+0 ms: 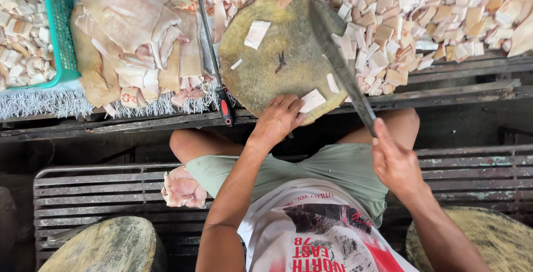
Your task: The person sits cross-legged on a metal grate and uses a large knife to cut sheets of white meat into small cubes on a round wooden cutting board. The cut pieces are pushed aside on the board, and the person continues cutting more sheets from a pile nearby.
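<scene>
A long cleaver (340,61) is being gripped in the right hand (395,163), blade lying across the round chopping block (277,55), while a pale cut piece (312,101) at its near edge is being pinned under the left hand (276,121) fingers, best kept curled clear of the blade.

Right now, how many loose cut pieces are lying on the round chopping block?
4: a large square near the top, a small sliver at left, a strip beside the cleaver, and one by the left hand.

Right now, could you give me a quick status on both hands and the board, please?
Left hand on the round chopping board edge, touching a cut piece. Right hand grips the long knife. Few pieces on board.
</scene>
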